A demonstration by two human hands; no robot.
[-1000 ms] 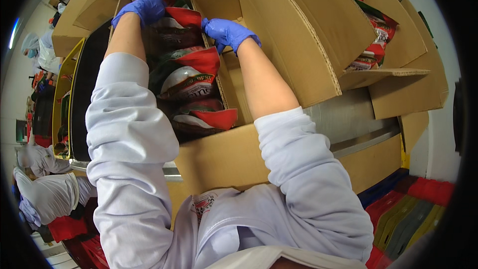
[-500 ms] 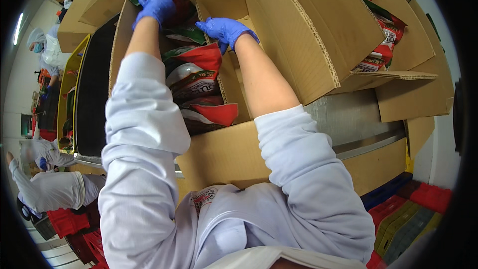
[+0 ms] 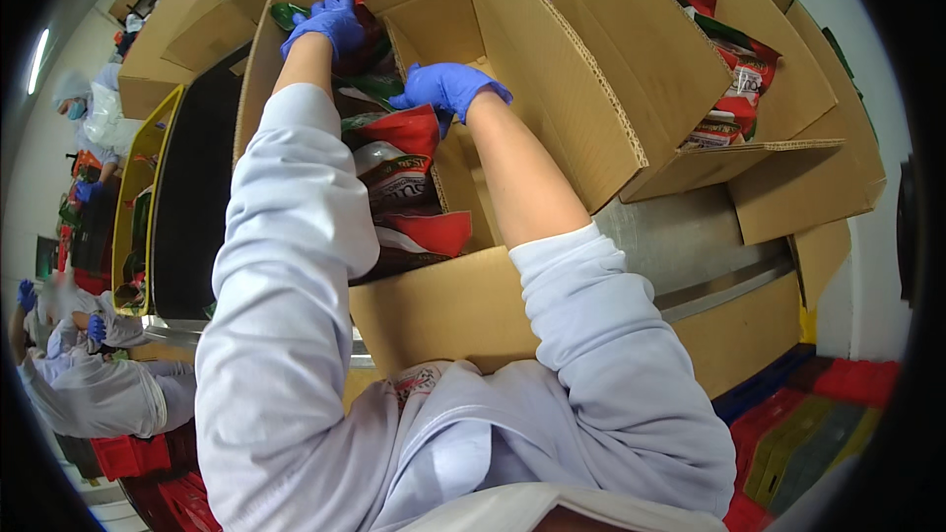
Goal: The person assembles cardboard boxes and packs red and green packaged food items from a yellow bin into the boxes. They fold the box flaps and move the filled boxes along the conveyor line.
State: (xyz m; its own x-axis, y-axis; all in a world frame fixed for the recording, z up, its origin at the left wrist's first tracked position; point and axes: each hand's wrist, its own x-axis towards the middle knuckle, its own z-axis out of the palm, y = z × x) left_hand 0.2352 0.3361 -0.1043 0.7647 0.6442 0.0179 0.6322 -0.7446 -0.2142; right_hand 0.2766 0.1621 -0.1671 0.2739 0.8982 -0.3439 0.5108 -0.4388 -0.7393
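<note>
An open cardboard box (image 3: 434, 310) stands before me, split by an upright cardboard divider (image 3: 440, 182). Its left compartment holds a row of red, green and dark plastic bags (image 3: 394, 175), standing close together. At the far left end, my left hand (image 3: 330, 25), in a blue glove, is closed over the top of a red and green bag (image 3: 367, 44). My right hand (image 3: 448, 89), gloved the same, straddles the divider. Its foremost finger touches a green bag edge on the left side, while the other fingers bend down on the right side, partly hidden.
More open boxes with similar bags (image 3: 734, 89) stand at the right on a metal table (image 3: 690, 236). A black belt (image 3: 202, 177) and a yellow crate (image 3: 133, 207) lie left. Co-workers (image 3: 99, 384) are further left. Coloured crates (image 3: 808, 424) are stacked lower right.
The view has shifted slightly. My left hand stays on the far bag; my right hand has lowered a little along the divider, its fingers more bent. Co-workers at the left have moved their arms.
</note>
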